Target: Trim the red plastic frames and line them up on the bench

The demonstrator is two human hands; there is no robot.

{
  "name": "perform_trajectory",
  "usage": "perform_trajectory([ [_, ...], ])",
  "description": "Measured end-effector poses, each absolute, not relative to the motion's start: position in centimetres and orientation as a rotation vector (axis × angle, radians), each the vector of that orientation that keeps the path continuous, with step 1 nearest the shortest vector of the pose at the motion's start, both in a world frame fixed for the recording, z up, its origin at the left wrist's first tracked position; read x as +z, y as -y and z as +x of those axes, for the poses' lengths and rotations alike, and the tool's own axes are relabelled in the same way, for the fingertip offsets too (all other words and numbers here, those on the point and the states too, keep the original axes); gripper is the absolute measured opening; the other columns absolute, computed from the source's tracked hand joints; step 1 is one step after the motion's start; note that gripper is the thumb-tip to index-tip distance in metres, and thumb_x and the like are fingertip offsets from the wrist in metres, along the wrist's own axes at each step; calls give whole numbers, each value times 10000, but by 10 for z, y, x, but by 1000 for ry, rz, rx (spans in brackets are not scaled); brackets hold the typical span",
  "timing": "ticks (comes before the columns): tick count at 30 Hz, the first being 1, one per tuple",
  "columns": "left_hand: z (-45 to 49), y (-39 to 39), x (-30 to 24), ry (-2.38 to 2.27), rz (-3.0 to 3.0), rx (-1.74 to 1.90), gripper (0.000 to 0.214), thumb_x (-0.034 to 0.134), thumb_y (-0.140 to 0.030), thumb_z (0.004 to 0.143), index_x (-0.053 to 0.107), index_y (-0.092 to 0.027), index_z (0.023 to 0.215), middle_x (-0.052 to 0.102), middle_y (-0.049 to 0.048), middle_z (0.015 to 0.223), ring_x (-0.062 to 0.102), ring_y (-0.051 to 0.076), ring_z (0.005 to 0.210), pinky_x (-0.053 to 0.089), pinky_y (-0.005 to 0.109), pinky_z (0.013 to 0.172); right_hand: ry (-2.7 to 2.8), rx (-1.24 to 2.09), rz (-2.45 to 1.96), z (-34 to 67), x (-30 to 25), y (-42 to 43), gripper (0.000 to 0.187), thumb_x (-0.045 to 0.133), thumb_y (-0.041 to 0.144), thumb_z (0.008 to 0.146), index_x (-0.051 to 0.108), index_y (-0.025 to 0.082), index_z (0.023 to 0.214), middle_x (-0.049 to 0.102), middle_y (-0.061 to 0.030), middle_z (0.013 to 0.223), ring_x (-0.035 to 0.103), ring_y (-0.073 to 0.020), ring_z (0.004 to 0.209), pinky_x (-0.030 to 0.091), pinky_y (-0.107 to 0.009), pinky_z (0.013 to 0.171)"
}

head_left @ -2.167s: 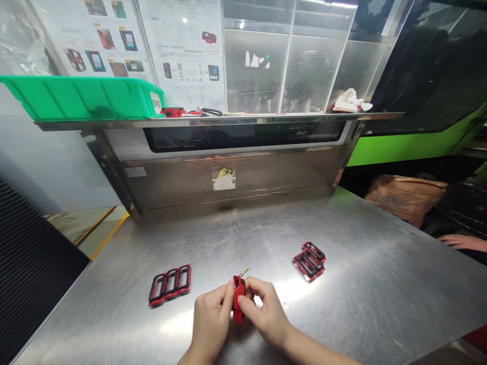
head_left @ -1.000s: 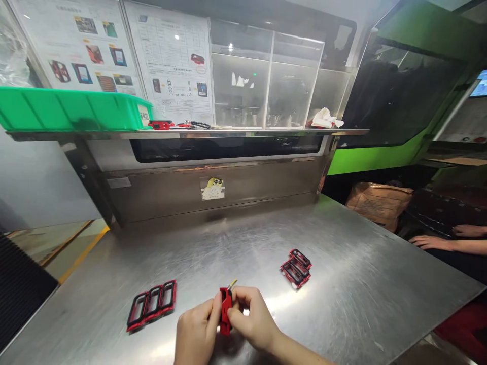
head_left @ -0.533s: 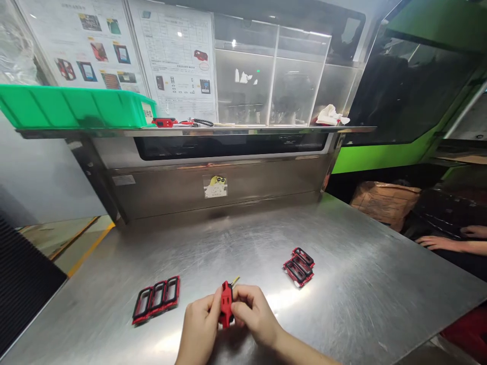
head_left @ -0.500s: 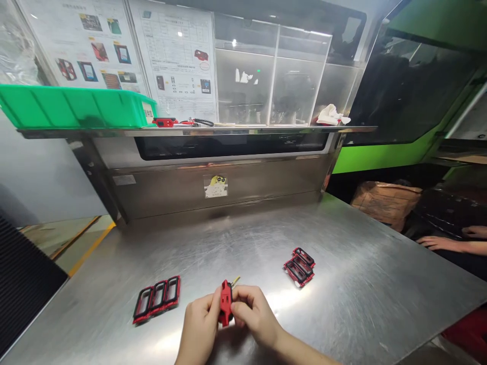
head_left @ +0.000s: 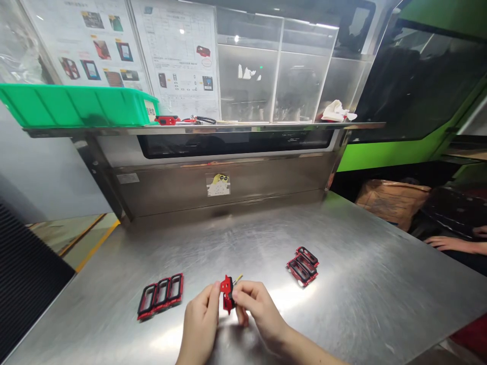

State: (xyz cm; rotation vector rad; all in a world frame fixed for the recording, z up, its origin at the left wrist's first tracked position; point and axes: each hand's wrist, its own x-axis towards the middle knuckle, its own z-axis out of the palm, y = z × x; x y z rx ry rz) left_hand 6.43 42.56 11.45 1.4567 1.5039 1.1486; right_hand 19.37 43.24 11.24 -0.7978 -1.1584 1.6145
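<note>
Between my hands, just above the metal table, is a small red and black plastic frame (head_left: 227,295) turned nearly edge-on. My left hand (head_left: 201,317) pinches its left side between thumb and fingers. My right hand (head_left: 258,309) is closed at its right side, thumb and index finger against the black part. A thin yellowish rod-like piece (head_left: 238,279) sticks up beside the right fingers; its other end is hidden. To the left, several-part red frames with black rims (head_left: 160,297) lie side by side. A second group of such frames (head_left: 303,266) lies on the right.
The steel table (head_left: 243,243) spans the view below a metal shelf (head_left: 266,128). On the shelf are a green bin (head_left: 76,107), a red part (head_left: 167,120) and a crumpled white cloth (head_left: 337,111). A co-worker's hand (head_left: 449,244) shows at the far right, near a brown bag (head_left: 393,201).
The frame in my hands has been turned, now showing more of its black side at the right. My right fingers have shifted on it. The whole view has moved slightly.
</note>
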Motion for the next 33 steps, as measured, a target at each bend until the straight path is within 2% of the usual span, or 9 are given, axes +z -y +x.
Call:
perform_trajectory([
  [4,68,-417,119,-1481,1588,1277,401,431,-551,805,466,-216,587,425,-52,503,421,130,467,311,228,490,918,1724,-808,194,112,-436,446,706,546,614,538,134,576,477,27,371,343,-62,320,239,-164,362],
  [7,73,-410,123,-1410,1630,1296,275,421,-468,843,550,-229,798,501,-59,539,462,137,483,328,231,517,770,1786,-790,194,113,-436,421,736,508,594,549,130,598,493,27,382,361,-62,321,262,-159,362],
  [11,77,-406,125,-1334,1720,1271,244,410,-419,863,568,-243,924,579,-54,584,491,138,481,344,240,534,638,1840,-743,195,115,-436,410,764,481,569,563,125,602,494,34,384,379,-63,317,282,-156,350],
  [14,77,-407,121,-1327,1734,1274,234,406,-405,871,574,-245,900,605,-46,614,531,139,513,356,243,557,605,1873,-729,195,115,-437,410,769,478,567,568,123,608,502,34,393,398,-65,316,302,-156,349],
  [17,73,-410,114,-1361,1717,1284,262,412,-429,868,579,-234,813,536,-52,549,491,133,480,339,244,535,635,1883,-755,195,114,-437,430,765,497,566,575,118,637,521,24,403,412,-72,310,303,-162,344],
  [20,68,-414,110,-1356,1628,1273,368,405,-527,846,551,-219,707,411,-68,458,389,119,407,298,235,454,700,1846,-827,194,114,-436,471,753,539,560,573,115,656,525,14,393,404,-76,296,273,-164,336],
  [24,64,-421,110,-1277,1373,1248,495,394,-670,777,453,-213,598,342,-81,396,307,98,379,266,211,404,743,1679,-912,195,114,-436,504,733,589,562,514,138,604,489,26,365,357,-58,297,243,-162,354],
  [30,67,-425,116,-1165,1152,1174,534,466,-709,712,424,-197,570,328,-91,342,225,67,378,239,194,426,992,1589,-958,195,111,-439,544,652,662,641,564,139,762,422,77,380,295,-57,326,172,-168,355],
  [33,68,-427,118,-1129,1080,1156,541,492,-715,689,490,-178,620,316,-100,320,192,58,367,223,186,423,1166,1547,-918,194,110,-438,565,565,701,703,561,136,687,367,81,354,271,-59,326,174,-182,359],
])
